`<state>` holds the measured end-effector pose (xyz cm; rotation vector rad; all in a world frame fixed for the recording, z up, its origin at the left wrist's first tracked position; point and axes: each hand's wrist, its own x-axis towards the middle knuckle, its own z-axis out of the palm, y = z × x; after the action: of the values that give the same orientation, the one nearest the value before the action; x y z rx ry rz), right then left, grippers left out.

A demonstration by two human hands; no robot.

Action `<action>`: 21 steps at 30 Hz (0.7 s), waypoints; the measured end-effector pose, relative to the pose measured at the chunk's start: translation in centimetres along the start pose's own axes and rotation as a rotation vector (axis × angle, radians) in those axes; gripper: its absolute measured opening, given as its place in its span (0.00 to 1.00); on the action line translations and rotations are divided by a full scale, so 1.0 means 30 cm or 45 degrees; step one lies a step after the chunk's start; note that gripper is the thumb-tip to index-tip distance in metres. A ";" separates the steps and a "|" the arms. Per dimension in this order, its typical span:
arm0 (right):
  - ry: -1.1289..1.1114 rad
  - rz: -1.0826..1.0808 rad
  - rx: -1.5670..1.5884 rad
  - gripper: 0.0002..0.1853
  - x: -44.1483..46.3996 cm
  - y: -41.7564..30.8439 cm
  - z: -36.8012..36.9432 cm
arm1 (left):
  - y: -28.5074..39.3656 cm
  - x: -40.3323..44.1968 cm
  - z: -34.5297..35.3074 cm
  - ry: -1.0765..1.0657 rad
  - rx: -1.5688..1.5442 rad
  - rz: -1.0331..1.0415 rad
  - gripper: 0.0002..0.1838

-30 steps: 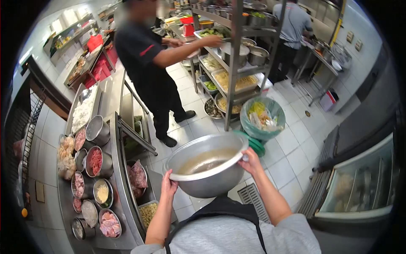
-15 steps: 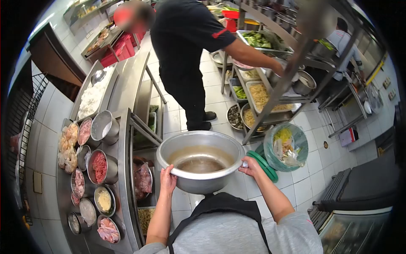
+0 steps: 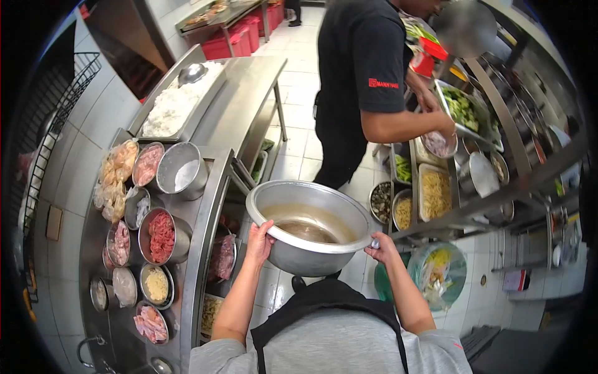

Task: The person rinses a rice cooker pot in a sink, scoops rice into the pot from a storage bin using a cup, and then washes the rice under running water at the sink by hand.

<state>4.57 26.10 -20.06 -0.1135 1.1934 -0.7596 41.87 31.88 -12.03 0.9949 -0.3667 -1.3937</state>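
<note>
A large metal pot [image 3: 305, 255] with a wide rim is held in front of my body, its mouth facing up. Inside, a brownish band marks the wall, and the bottom looks shiny; I cannot tell whether liquid lies there. My left hand [image 3: 259, 242] is closed on the rim at the near left side. On the right, my right hand [image 3: 381, 248] grips the handle at the pot's side. To the left stands a steel counter [image 3: 208, 249] with a bowl of red minced meat [image 3: 161, 237] and a bowl of pale chopped food [image 3: 156, 283].
A co-worker in dark clothes [image 3: 358, 93] stands just ahead at the right, hands over a bowl at the shelf rack. A lined waste bin [image 3: 439, 274] is at the right. A tray of white rice-like food [image 3: 180, 103] sits at the far left. Tiled floor [image 3: 299, 140] runs ahead.
My view has turned and moved forward, with the pot still in both hands. The co-worker now appears nearer and further right, both hands at a bowl.
</note>
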 end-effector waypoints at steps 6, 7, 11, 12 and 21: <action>-0.377 0.098 0.190 0.11 0.044 -0.283 0.118 | 0.175 0.096 0.162 -0.050 -0.024 0.143 0.06; -0.443 0.085 0.232 0.11 0.024 -0.340 0.171 | 0.241 0.086 0.218 -0.054 -0.028 0.164 0.07; -0.692 0.026 0.323 0.12 -0.117 -0.567 0.411 | 0.486 0.035 0.388 0.006 -0.072 0.278 0.07; -0.747 -0.026 0.317 0.12 -0.138 -0.616 0.478 | 0.546 0.031 0.417 0.058 -0.075 0.303 0.06; -1.347 -0.213 0.384 0.15 -0.097 -0.922 1.029 | 0.983 0.215 0.545 0.003 -0.091 0.707 0.07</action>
<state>17.82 -2.34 7.18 -0.3195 0.0629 -0.8460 50.02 16.22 17.42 0.7584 -0.5407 -0.8951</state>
